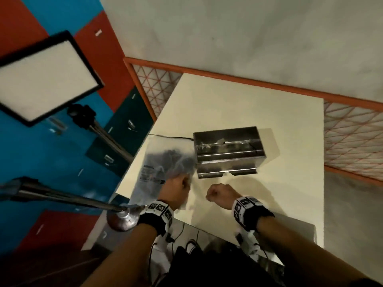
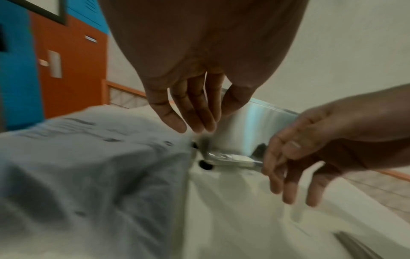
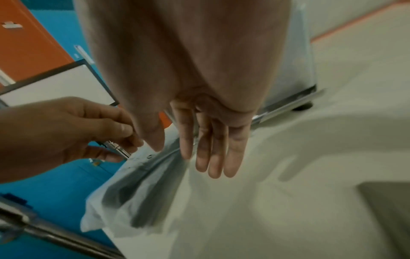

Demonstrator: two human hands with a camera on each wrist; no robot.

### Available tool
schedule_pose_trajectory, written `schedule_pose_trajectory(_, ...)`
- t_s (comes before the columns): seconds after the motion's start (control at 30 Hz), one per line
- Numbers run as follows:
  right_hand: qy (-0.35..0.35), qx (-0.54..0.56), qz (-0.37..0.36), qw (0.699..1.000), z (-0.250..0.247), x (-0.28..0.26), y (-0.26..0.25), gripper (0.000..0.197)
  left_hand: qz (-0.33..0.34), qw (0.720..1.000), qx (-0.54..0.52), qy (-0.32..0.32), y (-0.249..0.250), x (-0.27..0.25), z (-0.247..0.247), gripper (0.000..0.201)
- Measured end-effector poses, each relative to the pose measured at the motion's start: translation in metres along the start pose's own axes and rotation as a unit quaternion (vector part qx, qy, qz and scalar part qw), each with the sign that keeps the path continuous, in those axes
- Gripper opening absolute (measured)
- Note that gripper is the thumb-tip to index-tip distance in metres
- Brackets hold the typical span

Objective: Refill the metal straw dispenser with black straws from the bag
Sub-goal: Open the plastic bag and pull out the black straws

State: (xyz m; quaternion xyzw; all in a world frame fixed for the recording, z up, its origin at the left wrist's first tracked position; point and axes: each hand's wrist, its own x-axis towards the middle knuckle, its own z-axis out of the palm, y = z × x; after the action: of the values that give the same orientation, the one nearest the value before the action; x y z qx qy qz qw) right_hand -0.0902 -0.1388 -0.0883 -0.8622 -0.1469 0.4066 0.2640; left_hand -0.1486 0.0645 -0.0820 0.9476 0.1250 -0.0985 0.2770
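Note:
A metal straw dispenser [image 1: 228, 151] stands mid-table on the cream table [image 1: 269, 199]. Against its left side lies a clear plastic bag [image 1: 163, 166] with black straws showing dimly inside. My left hand [image 1: 182, 184] hovers at the bag's near right corner. In the left wrist view its fingers [image 2: 177, 122] hang straight just above the bag [image 2: 88, 175], with the thumb apart, and hold nothing that I can see. My right hand [image 1: 215, 192] is in front of the dispenser. Its fingers [image 3: 213, 157] point down, straight, beside the bag's edge [image 3: 137, 192].
A light panel [image 1: 45, 77] on a tripod stands left of the table, with a metal pole [image 1: 62, 197] reaching toward my left wrist. Blue and red lockers [image 1: 51, 154] fill the left. An orange-framed lattice rail [image 1: 352, 133] runs behind and right of the table. A thin black cable [image 1: 170, 137] lies behind the bag.

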Motion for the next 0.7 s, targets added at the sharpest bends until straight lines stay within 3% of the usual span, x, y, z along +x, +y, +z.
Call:
schedule_pose_trajectory(0.13,-0.009,0.055,0.030,0.998,0.021,0.033,-0.040,0.022,-0.061,0.995,0.076,-0.002,-0.059,0.018,-0.031,0.034)
schedule_pose_trajectory(0.27,-0.037,0.087,0.075,0.993,0.037,0.052,-0.061,0.030,-0.195,0.978,0.062,0.025,-0.086,0.027,-0.045,0.062)
schedule_pose_trajectory(0.33,-0.040,0.091,0.087,0.991,0.043,0.060,-0.064,0.036,-0.229,0.972,0.045,0.018,-0.095,0.030,-0.042,0.074)
schedule_pose_trajectory(0.43,-0.035,0.099,0.094,0.990,0.049,0.069,-0.068,0.041,-0.258,0.966,0.012,0.015,-0.102,0.034,-0.037,0.086)
schedule_pose_trajectory(0.57,-0.015,0.143,0.102,0.984,0.049,0.067,-0.086,0.030,-0.297,0.954,-0.041,0.011,-0.105,0.040,-0.028,0.100)
schedule_pose_trajectory(0.7,-0.018,0.212,0.128,0.969,0.051,0.069,-0.095,0.048,-0.330,0.937,-0.112,0.019,-0.103,0.042,-0.023,0.116)
